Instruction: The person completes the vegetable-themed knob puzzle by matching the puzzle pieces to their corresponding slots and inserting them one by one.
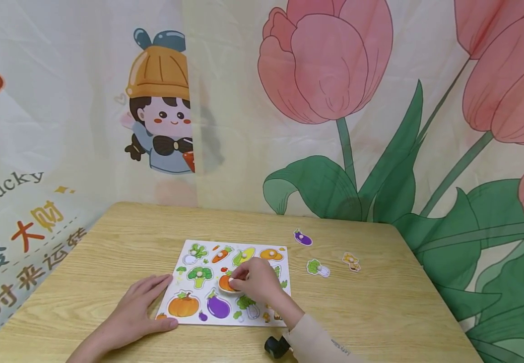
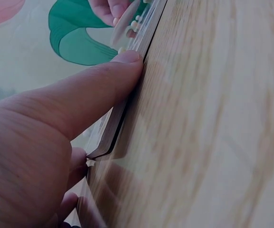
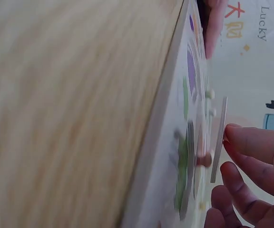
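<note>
A white vegetable puzzle board point(image 1: 194, 325) lies on the table. My right hand point(image 1: 258, 281) pinches a round orange puzzle piece point(image 1: 226, 284) by its knob, over the middle of the board. In the right wrist view the piece point(image 3: 220, 142) is a thin slab seen edge-on, apart from the board's surface. My left hand point(image 1: 135, 310) rests at the board's near left corner, its thumb along the front edge and its straight fingers by the left edge. The pumpkin picture point(image 1: 183, 305) and eggplant picture point(image 1: 218, 304) on the board show no knobs.
Right of the board lie an eggplant piece point(image 1: 303, 237), a bok choy piece point(image 1: 318, 268) and a mushroom piece point(image 1: 351, 261). On the board, the broccoli piece point(image 1: 199, 275) and carrot piece point(image 1: 221, 255) have knobs. A printed curtain point(image 1: 235, 151) hangs behind the wooden table point(image 1: 380, 312).
</note>
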### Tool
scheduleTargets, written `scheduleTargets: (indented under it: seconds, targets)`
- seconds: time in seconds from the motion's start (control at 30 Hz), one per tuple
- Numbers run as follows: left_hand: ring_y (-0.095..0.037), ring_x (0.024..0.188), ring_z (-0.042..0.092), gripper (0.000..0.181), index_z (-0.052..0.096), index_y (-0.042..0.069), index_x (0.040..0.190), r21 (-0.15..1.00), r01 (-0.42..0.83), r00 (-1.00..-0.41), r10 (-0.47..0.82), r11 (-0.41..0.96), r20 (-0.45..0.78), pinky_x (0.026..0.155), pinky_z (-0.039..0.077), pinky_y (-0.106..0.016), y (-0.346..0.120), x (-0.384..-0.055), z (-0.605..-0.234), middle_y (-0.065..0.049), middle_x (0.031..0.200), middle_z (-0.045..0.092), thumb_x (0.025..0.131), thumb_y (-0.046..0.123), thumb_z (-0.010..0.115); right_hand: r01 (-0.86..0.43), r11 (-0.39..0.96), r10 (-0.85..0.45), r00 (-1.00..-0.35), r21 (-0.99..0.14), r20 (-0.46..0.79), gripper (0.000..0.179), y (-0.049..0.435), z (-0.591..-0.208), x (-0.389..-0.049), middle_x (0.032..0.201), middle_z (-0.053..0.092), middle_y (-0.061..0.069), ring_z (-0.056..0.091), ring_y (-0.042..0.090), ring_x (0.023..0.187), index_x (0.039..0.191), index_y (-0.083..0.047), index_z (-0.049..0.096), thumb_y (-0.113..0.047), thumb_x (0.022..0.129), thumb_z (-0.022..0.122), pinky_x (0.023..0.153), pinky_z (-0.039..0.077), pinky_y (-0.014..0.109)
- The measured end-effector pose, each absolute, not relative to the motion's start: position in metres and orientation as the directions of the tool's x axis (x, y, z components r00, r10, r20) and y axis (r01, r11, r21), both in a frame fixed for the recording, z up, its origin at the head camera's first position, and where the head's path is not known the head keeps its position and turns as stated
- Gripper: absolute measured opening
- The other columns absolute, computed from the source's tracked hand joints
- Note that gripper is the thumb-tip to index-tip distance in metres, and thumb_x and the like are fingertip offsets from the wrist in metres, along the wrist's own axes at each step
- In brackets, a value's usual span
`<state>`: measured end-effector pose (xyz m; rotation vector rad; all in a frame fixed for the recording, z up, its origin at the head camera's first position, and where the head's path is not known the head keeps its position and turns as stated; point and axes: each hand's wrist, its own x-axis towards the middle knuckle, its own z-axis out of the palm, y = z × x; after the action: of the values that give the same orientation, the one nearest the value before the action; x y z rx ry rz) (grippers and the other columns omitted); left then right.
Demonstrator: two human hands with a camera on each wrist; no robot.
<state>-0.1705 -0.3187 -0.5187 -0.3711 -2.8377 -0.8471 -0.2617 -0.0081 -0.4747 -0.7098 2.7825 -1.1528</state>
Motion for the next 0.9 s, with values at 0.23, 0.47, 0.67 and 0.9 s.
scheduleTargets:
  seconds: [0.23,0.47,0.67,0.9]
  targets:
    - [-0.045,0.148,0.030,0.107,0.050,0.005,0.158,0.492,0.285,-0.954,0.196,0.823,0.225,0.109,0.035,-0.074,-0.321,-0.171,-0.522,-0.014,0.160,0.048,0.078,0.064,0.087,-0.421,0.589,-0.467,-0.874,-0.690,0.135,0.007,-0.029,-0.477,-0.248,0.077,0.062,-0.015,0.049,0.000,0.072,0.084,-0.020,0.082,-0.021,0.089,0.088,0.064,0.042,0.021]
    - [-0.045,0.148,0.031,0.105,0.050,0.006,0.159,0.493,0.290,-0.953,0.202,0.820,0.225,0.109,0.035,-0.073,-0.320,-0.171,-0.522,-0.013,0.160,0.048,0.079,0.063,0.087,-0.390,0.548,-0.472,-0.875,-0.740,0.112,0.008,-0.046,-0.481,-0.238,0.075,0.062,-0.016,0.051,-0.001,0.067,0.083,-0.021,0.082,-0.021,0.087,0.089,0.060,0.042,0.019]
    - [-0.045,0.148,0.031,0.105,0.050,0.006,0.158,0.488,0.290,-0.953,0.203,0.823,0.225,0.108,0.036,-0.074,-0.320,-0.172,-0.520,-0.012,0.160,0.048,0.079,0.064,0.086,-0.361,0.512,-0.454,-0.884,-0.779,0.111,0.011,-0.059,-0.486,-0.231,0.068,0.064,-0.018,0.053,-0.004,0.060,0.080,-0.019,0.081,-0.018,0.086,0.090,0.057,0.043,0.017]
    - [-0.046,0.147,0.032,0.105,0.051,0.005,0.158,0.478,0.296,-0.951,0.207,0.827,0.229,0.107,0.036,-0.075,-0.320,-0.172,-0.520,-0.014,0.159,0.049,0.079,0.064,0.086,-0.358,0.586,-0.412,-0.904,-0.726,0.114,0.013,-0.070,-0.488,-0.225,0.065,0.061,-0.023,0.051,-0.008,0.063,0.077,-0.027,0.080,-0.025,0.084,0.091,0.061,0.040,0.017]
